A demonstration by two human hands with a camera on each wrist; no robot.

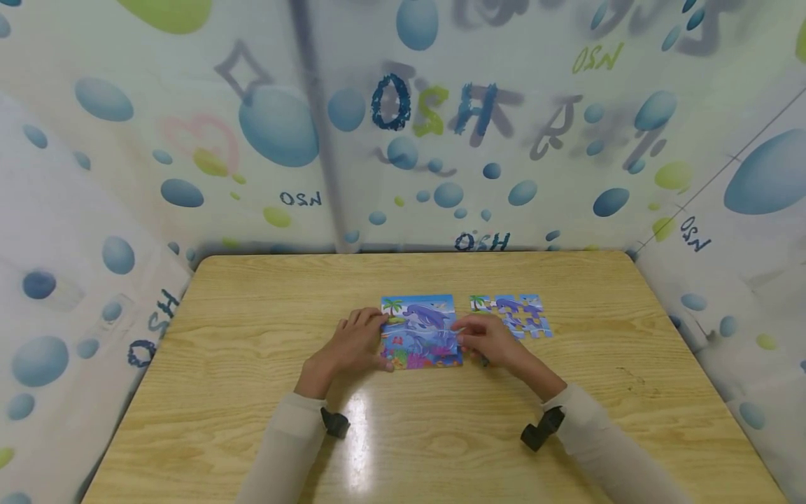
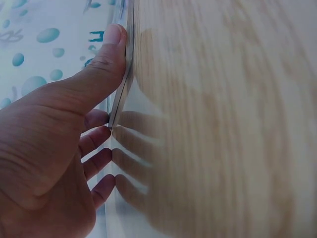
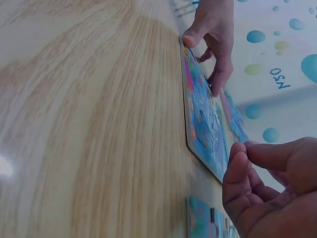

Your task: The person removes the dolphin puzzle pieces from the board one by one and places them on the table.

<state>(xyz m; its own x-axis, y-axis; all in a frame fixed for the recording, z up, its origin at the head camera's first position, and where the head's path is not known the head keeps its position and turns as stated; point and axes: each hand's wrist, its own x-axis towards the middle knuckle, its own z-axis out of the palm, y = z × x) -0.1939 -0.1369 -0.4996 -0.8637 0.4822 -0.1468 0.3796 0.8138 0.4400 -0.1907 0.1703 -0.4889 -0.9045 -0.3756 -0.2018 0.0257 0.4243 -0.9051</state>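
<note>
A dolphin jigsaw board (image 1: 409, 346) lies flat in the middle of the table, printed with a palm tree, sea and coral. My left hand (image 1: 352, 343) rests at its left side, thumb on the lower left corner and fingers spread along the edge; the left wrist view shows the fingertips touching down. At the board's right edge my right hand (image 1: 494, 339) pinches a blue and purple jigsaw piece (image 3: 233, 116) between thumb and index finger. That piece is held raised above the board, its outline partly hidden.
Right of the board lies a partly joined group of jigsaw pieces (image 1: 522, 308), with gaps between some of them. It is close to my right hand and partly behind it. The wooden table (image 1: 252, 294) meets a printed curtain (image 1: 403, 203) at its far edge.
</note>
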